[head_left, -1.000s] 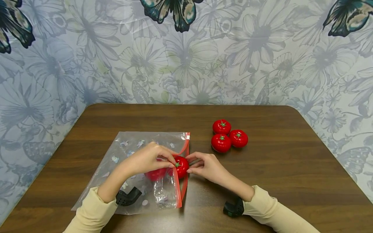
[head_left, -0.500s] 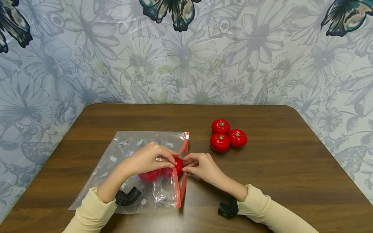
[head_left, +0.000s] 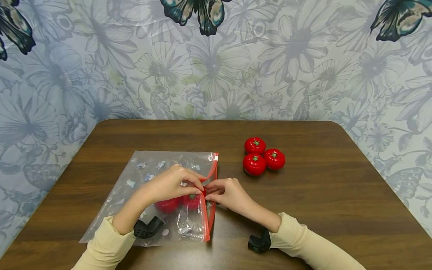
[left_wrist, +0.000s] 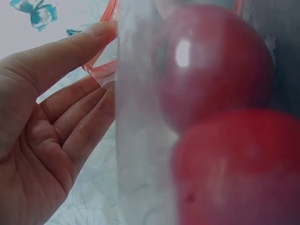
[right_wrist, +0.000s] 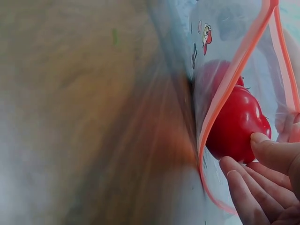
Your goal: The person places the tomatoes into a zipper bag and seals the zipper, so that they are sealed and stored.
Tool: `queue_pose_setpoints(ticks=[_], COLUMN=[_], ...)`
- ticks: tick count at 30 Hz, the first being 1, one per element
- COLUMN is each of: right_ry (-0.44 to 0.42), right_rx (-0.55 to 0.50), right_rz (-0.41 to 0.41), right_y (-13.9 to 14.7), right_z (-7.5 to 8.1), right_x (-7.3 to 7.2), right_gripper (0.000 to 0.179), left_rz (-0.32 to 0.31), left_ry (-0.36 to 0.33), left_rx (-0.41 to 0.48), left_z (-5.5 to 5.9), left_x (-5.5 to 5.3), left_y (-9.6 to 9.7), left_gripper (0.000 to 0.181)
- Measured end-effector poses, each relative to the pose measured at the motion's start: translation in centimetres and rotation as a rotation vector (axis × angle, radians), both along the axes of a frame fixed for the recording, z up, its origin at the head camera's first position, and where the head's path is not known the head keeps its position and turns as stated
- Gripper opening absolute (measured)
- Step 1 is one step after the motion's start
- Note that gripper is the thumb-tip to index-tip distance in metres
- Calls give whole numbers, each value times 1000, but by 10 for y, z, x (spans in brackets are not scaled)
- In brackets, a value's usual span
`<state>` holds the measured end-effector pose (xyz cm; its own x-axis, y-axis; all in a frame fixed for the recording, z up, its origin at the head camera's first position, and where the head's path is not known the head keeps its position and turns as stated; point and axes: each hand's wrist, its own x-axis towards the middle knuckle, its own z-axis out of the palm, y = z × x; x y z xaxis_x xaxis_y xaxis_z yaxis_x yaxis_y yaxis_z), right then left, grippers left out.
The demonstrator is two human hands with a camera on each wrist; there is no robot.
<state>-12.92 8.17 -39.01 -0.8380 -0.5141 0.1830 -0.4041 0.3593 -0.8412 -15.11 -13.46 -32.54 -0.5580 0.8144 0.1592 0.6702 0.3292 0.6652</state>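
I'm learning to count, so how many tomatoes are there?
5: three tomatoes on the table, two tomatoes inside the bag, one of these touched by the right hand. More may be hidden.

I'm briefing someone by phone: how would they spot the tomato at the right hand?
On the brown table lies a clear bag, its red-edged mouth facing right. Just inside that mouth is the tomato. Unlike the one deeper inside, it is touched by the right hand.

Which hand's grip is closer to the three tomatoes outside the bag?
Right: the right grip is to the near left of those tomatoes; the left grip is farther left, holding the bag.
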Motion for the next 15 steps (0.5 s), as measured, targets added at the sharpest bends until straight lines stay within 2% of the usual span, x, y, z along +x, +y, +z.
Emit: queue_pose_setpoints(ticks=[8, 15], right_ry=[43, 22], right_rx=[12, 23], right_rz=[-33, -34], right_y=[-6, -12], right_z=[0, -2], right_x=[-2, -3], right_gripper=[13, 10], left_rz=[-1, 1], left_ry=[14, 2], left_rx=[-1, 7], left_z=[0, 0], left_x=[0, 1], left_y=[-1, -1], left_gripper=[8, 8])
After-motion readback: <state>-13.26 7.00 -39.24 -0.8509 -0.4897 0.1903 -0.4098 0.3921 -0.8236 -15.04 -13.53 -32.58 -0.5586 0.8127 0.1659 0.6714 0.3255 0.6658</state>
